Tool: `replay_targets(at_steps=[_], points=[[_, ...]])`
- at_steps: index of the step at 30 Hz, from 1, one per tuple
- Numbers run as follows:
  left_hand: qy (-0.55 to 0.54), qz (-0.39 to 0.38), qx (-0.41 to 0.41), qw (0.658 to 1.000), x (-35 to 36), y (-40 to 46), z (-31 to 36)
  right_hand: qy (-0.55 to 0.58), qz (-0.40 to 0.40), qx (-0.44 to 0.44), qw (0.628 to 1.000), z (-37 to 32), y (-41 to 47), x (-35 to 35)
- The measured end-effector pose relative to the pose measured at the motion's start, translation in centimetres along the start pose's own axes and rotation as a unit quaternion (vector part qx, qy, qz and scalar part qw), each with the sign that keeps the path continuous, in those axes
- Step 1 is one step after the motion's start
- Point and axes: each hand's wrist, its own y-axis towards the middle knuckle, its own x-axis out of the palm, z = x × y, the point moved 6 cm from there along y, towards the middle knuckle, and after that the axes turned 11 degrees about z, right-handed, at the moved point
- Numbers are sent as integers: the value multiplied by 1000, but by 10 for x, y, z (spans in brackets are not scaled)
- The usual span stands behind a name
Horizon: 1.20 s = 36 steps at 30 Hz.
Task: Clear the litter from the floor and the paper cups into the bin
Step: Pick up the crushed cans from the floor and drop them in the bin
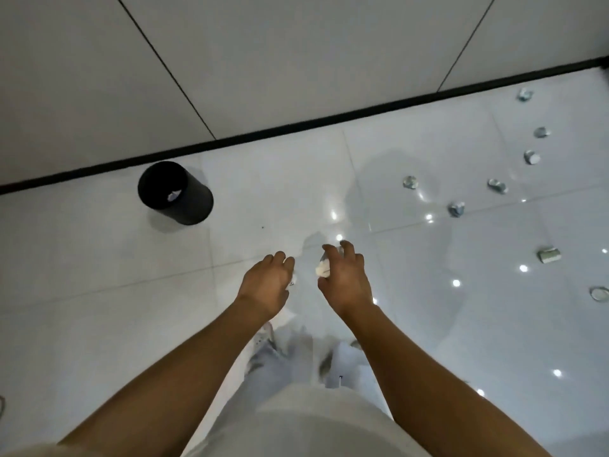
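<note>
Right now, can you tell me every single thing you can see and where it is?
bin: one, black, on the floor near the wall, left; a white scrap inside.
paper cups: about nine, whitish, scattered on the floor at right.
crumpled paper: one, white, held in the right hand.
small white scrap: one, at the left hand's fingers; the hold is hidden.
floor: glossy white tiles.
wall: pale panels, black skirting.
left hand: one, centre.
right hand: one, centre.

Scrap under the left hand [267,280] mostly hidden; object [1,405] at left edge cut off
</note>
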Motion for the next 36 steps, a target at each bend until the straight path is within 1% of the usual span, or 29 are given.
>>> replay_targets(at_steps=[4, 9, 13, 17, 22, 30, 32, 36], points=[[-33, 23, -68, 997, -8, -28, -113, -3, -27, -46, 999, -97, 8, 49], [-80, 36, -166, 982, -11, -70, -242, -5, -54, -85, 995, -206, 8, 114], [-114, 48, -240, 963, -10, -100, -320, -26, -83, -127, 988, -274, 10, 153], [-142, 67, -295, 943, -11, -112, -378, -44, -114, -150, 981, -324, 30, 177], [-170, 85, -335, 923, -18, -95, -444, -62, -133, -171, 974, -382, 77, 200], [-182, 107, -374, 903, -37, -21, -573, -63, -132, -190, 971, -486, 190, 246], [-176, 113, -366, 907, -42, -2, -599, -60, -130, -183, 973, -508, 218, 255], [-187, 95, -352, 912, -42, 25, -637, -60, -121, -156, 979, -533, 254, 271]])
